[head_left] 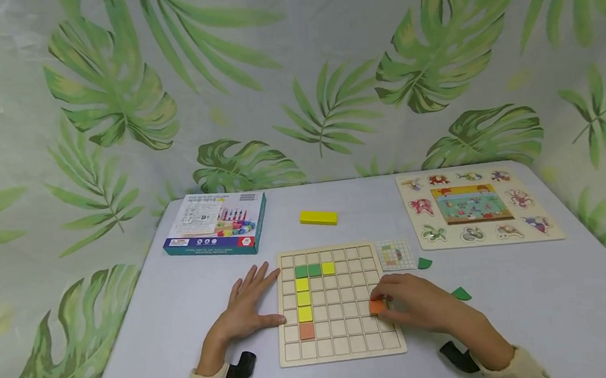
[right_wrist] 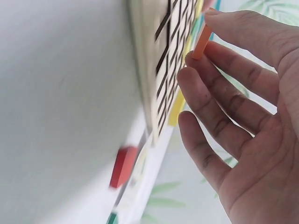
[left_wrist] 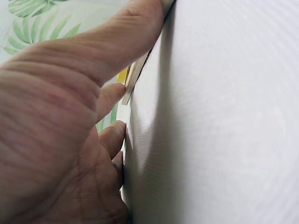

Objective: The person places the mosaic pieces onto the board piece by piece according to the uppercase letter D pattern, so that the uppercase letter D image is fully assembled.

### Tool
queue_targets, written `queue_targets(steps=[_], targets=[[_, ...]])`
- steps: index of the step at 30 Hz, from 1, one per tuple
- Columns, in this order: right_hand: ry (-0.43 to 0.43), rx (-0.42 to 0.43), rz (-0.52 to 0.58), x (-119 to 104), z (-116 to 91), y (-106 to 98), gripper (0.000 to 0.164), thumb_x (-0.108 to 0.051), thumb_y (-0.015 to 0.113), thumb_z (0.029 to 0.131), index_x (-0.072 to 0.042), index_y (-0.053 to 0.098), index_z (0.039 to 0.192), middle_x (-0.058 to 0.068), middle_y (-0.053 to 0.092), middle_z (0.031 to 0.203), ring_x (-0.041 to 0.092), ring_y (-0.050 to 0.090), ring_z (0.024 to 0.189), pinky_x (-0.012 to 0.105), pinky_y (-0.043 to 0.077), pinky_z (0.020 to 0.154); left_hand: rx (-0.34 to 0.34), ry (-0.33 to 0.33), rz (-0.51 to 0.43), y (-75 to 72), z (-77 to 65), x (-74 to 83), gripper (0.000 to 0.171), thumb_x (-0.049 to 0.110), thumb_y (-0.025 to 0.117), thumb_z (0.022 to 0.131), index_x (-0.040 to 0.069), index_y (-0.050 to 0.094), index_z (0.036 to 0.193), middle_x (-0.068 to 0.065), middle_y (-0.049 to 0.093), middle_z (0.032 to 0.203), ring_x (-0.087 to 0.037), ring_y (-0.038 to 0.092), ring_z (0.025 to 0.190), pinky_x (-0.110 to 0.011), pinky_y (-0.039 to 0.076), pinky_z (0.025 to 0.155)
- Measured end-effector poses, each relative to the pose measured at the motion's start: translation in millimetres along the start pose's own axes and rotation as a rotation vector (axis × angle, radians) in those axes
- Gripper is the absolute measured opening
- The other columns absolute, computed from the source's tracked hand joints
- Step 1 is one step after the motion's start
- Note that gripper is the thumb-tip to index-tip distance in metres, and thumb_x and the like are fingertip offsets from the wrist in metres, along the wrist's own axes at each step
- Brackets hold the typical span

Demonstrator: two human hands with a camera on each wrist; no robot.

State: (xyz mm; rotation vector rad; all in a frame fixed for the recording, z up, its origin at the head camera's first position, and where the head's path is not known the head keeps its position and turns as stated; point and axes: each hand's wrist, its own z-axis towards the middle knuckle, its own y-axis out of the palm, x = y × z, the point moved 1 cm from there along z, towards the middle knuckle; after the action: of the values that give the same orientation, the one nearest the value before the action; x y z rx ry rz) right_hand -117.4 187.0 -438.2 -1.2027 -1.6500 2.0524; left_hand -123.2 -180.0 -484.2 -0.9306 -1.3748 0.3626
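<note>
A wooden grid board [head_left: 342, 352] lies flat on the table. Two green squares [head_left: 307, 270], several yellow squares [head_left: 303, 299] and an orange-brown square [head_left: 306, 331] sit in its cells, forming a corner shape. My left hand [head_left: 245, 306] rests beside the board with fingers spread, thumb and index fingertip at its left edge. Over the right columns my right hand [head_left: 416, 302] pinches an orange tile [head_left: 377, 307] between thumb and fingertips. In the right wrist view this orange tile [right_wrist: 202, 42] is tilted on edge, held above the board, with the other fingers loosely extended.
A small pattern card [head_left: 396, 255] lies at the board's upper right. Near it are green pieces [head_left: 424, 263] and a red piece [right_wrist: 124, 167]. Further back stand a yellow block [head_left: 318, 218], a boxed set [head_left: 215, 224] and a sea-animal puzzle board [head_left: 477, 234].
</note>
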Motion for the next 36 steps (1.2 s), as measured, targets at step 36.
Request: queue_targets(steps=[36], targets=[[-0.201,-0.058,-0.239,-63.8,61.9,46.3,0.018,-0.035,0.070,0.093,-0.021,0.073,0.103,-0.010,0.067,0.097,0.007,0.060,0.089,0.029,0.053,0.086,-0.015,-0.026,-0.010,0.1,0.6,1.0,0.099,0.038,0.087,0.074,0.015,0.038,0.156,-0.013,0.017,0.168,-0.039,0.001,0.156,-0.063,-0.005,0.120]])
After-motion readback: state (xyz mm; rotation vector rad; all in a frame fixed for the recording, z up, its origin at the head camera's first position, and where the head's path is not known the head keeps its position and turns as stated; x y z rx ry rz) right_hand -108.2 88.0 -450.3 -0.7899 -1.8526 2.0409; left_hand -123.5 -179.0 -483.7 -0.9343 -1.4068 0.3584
